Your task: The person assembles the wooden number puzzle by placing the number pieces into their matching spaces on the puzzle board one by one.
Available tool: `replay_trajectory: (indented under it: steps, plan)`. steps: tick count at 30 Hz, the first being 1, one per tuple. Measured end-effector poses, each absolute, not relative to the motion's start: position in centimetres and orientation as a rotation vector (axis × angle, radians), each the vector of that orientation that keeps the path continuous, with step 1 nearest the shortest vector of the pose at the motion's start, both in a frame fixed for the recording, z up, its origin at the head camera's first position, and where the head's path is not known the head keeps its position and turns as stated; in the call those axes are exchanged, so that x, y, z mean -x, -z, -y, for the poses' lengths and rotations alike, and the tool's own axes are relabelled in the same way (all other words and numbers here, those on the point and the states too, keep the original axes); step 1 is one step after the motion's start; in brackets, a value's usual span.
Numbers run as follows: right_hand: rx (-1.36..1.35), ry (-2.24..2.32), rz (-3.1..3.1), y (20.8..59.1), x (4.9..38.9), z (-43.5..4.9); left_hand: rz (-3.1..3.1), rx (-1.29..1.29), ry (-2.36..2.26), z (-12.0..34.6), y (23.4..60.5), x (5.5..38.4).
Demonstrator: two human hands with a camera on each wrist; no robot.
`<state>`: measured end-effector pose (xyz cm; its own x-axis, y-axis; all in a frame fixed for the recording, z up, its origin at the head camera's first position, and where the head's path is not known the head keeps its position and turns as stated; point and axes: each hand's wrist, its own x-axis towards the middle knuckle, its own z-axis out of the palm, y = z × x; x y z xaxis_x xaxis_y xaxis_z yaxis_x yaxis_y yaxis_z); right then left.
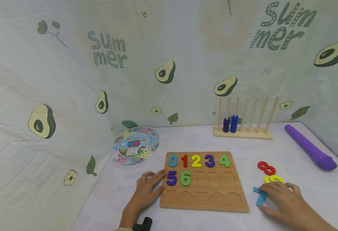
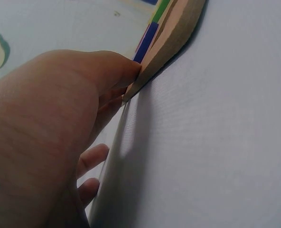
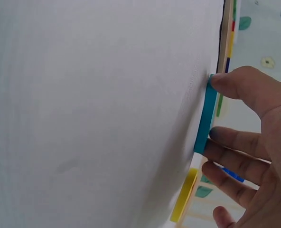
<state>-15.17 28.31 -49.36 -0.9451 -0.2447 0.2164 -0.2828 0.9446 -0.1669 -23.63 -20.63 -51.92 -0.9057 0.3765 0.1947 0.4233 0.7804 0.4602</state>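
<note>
A wooden number board [image 1: 203,199] lies on the table, with 0 to 4 in its top row and a purple 5 [image 1: 171,178] and green 6 [image 1: 185,178] in the middle row. At its left edge rests my left hand [image 1: 149,189], fingertips and thumb touching the wood. To the right of the board my right hand [image 1: 287,202] pinches a blue number 7 [image 1: 262,196] between thumb and fingers, close over the tabletop. Just beyond that hand are a yellow number 9 [image 1: 277,178], partly covered by the fingers, and a red 8 [image 1: 266,168].
A round clear-lidded game box [image 1: 154,141] is at the back left. A wooden peg rack [image 1: 244,134] with dark blue pieces on two pegs stands at the back. Right of it lies a purple microphone-shaped object [image 1: 310,147]. Printed cloth [image 1: 186,106] hangs behind the table.
</note>
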Motion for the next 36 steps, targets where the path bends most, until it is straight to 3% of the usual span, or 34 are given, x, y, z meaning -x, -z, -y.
replay_trajectory:
  steps: [36]
  plan:
    - [-0.621,-0.386,2.617,46.8,17.6,-27.1,2.864,0.662,0.798,20.6,51.6,23.1]
